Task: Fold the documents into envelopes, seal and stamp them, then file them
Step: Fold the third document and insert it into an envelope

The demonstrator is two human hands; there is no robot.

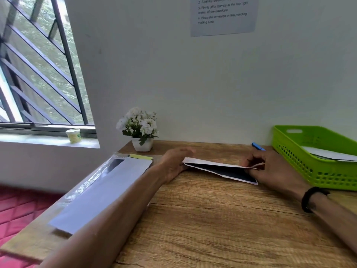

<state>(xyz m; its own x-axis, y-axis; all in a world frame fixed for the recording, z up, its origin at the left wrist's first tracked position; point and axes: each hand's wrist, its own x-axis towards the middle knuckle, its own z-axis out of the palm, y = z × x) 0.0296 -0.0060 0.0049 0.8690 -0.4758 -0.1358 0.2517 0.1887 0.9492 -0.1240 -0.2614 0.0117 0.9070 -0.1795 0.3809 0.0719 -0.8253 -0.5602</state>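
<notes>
Both hands are working one envelope near the middle of the worktop, toward its far edge. The envelope is white outside, dark inside, mouth gaping open, lower side lying on the wood. Left hand is cupping the envelope's left end, fingers curved over the top edge, thumb side down on the worktop. Right hand is pinching the right end, fingers curled round the upper flap edge; black band is sitting on that wrist.

Stack of white paper is lying along the left edge of the worktop on a clear plastic sleeve, partly under the left forearm. Yellow-green strip is peeking out at the stack's far end. Small white pot of white flowers is standing at the far left corner against the wall. Blue pen is lying at the far edge behind the right hand. Green basket is sitting at the right edge, white papers inside. Printed notice is hanging on the wall. Small tub is sitting on the window sill.
</notes>
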